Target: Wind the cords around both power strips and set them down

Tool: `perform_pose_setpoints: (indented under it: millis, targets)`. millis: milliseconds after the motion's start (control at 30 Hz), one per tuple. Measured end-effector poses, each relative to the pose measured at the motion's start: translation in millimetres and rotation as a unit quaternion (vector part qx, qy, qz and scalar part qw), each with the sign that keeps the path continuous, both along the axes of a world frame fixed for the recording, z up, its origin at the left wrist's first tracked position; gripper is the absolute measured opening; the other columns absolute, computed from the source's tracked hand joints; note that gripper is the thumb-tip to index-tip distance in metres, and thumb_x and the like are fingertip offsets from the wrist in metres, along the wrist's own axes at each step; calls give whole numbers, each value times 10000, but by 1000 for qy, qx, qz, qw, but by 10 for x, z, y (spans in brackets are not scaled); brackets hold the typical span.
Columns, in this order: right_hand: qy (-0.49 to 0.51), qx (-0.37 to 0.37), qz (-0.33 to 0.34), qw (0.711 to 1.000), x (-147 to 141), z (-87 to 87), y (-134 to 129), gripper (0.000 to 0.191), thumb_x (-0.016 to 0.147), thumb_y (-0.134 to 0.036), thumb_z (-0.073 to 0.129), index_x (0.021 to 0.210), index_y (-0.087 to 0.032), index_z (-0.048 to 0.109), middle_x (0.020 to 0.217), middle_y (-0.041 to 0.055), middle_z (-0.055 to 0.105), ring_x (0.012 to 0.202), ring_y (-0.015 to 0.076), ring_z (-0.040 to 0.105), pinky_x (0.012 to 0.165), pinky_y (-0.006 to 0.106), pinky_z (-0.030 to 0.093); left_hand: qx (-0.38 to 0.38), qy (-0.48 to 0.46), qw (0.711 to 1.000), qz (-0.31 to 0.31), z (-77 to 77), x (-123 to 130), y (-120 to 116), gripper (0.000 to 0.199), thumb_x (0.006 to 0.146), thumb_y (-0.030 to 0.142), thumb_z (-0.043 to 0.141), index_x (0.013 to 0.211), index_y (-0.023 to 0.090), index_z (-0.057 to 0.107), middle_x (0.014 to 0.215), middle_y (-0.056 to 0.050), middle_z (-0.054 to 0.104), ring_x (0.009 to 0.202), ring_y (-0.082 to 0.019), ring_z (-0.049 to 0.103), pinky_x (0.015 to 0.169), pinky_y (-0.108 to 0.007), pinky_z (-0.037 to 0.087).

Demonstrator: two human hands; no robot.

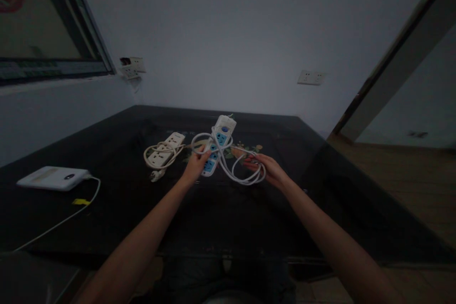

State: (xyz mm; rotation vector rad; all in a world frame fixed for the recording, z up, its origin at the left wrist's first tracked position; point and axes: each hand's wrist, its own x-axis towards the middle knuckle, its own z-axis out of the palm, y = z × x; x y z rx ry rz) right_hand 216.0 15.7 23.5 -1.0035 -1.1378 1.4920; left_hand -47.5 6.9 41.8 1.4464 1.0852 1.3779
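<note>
A white power strip (223,137) with blue socket faces is tilted in front of me above the dark table. My left hand (195,165) grips it by its lower left side, thumb over the front. Loops of its white cord (244,182) wrap across the strip and spread to the right. My right hand (265,167) has its fingers round those loops at their right end. Left of my left hand lies a second, cream power strip (174,141) on the table, its cord wound about it and its plug (156,175) at the near end.
On the left of the black table (117,142) a flat white device (53,178) has a white cable (96,194) running to the near edge. A yellow scrap (81,202) lies beside it. Wall sockets (310,77) are set behind the table.
</note>
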Motion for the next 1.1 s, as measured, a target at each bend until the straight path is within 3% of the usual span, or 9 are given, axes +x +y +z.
perform_pose_setpoints:
  millis: [133,233,433,533,700,867,933,1000,1100]
  targets:
    - [-26,17,42,999,316,178,-161,229,743,-201,549,920,-153,686,1029,95,702,978,211,660,955,354,473,-36,-20,999,32,-47,-77,95,478,720,517,599,982,119,638,655,-5,643,564,-153,591,539,-235,439]
    - [-190,87,110,972,547,289,-260,364,688,-167,591,1042,-173,675,1071,65,698,974,207,655,965,359,449,-48,-25,998,23,-69,-90,114,482,717,516,604,991,120,633,608,6,631,513,-152,586,493,-232,439]
    - [-560,180,55,807,804,414,-388,225,788,-264,554,936,-188,705,835,59,728,712,205,683,676,283,490,-72,-44,996,-21,-11,-11,11,474,739,496,596,1038,128,602,610,-5,652,454,-165,606,446,-256,479]
    - [-625,160,42,763,934,458,-460,228,841,-300,515,855,-205,722,755,60,722,665,202,675,604,257,451,-78,-85,993,-39,48,6,-37,446,763,463,586,1060,131,585,627,-23,673,469,-178,630,442,-266,502]
    - [-728,112,40,675,1107,505,-595,236,876,-315,499,955,-266,716,925,58,727,856,231,674,650,264,438,-96,-162,982,20,135,6,-63,339,789,387,577,984,110,597,592,-38,676,473,-185,646,424,-252,510]
    - [-800,75,52,593,1012,543,-690,242,870,-274,500,991,-257,709,951,95,709,875,295,667,634,318,436,-130,-185,973,33,152,5,-27,298,841,348,517,938,83,612,577,-61,679,479,-181,654,436,-247,521]
    - [-793,123,70,592,897,594,-752,223,857,-248,518,954,-230,718,922,110,691,862,283,657,669,324,437,-146,-193,970,37,127,-35,16,300,858,353,488,927,90,614,611,-71,692,503,-183,663,460,-264,536]
    - [-743,184,85,638,742,682,-853,258,837,-212,537,1046,-221,687,889,99,667,817,236,639,680,304,439,-155,-193,968,42,87,-99,71,306,866,363,474,917,96,614,635,-76,699,511,-185,664,469,-278,541]
    - [-562,188,123,796,446,858,-1046,551,837,-219,544,1372,-221,413,730,14,639,641,157,592,588,250,431,-140,-178,972,56,27,-180,141,291,852,371,510,909,107,618,622,-51,691,494,-172,651,455,-254,520]
